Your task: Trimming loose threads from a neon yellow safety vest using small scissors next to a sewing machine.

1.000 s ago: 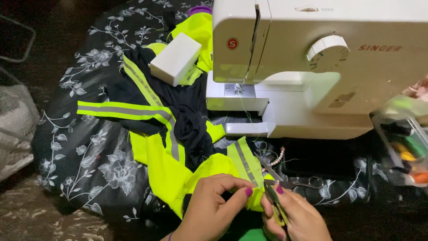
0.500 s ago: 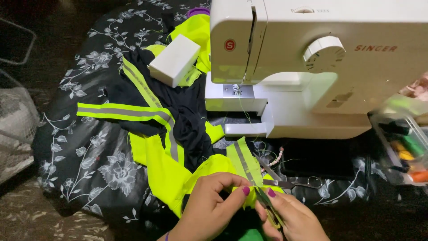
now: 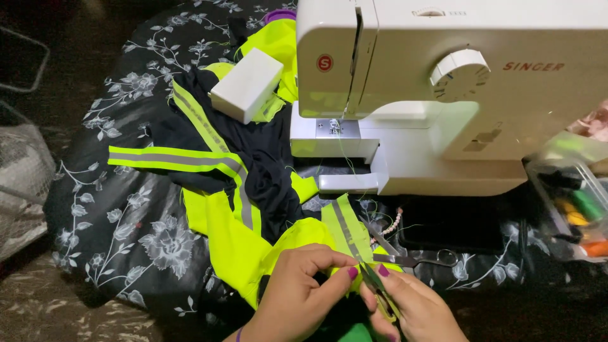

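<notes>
A neon yellow and black garment (image 3: 240, 190) with grey reflective stripes lies spread over a flowered cloth in front of a white sewing machine (image 3: 443, 95). My left hand (image 3: 297, 297) pinches the garment's near yellow edge by a reflective strip (image 3: 345, 228). Beside it, my right hand (image 3: 415, 307) grips a small thin tool, apparently thread snips (image 3: 373, 285), at the same edge. The two hands touch over the fabric at the bottom of the view.
A white box-shaped part (image 3: 247, 85) rests on the garment left of the machine. Metal scissors (image 3: 411, 256) lie just beyond my right hand. A clear box of coloured thread spools (image 3: 573, 209) stands at the right. A mesh basket (image 3: 22, 177) is at the left.
The two hands have shifted slightly along the yellow edge and closed in on each other. The garment and machine stay where they were.
</notes>
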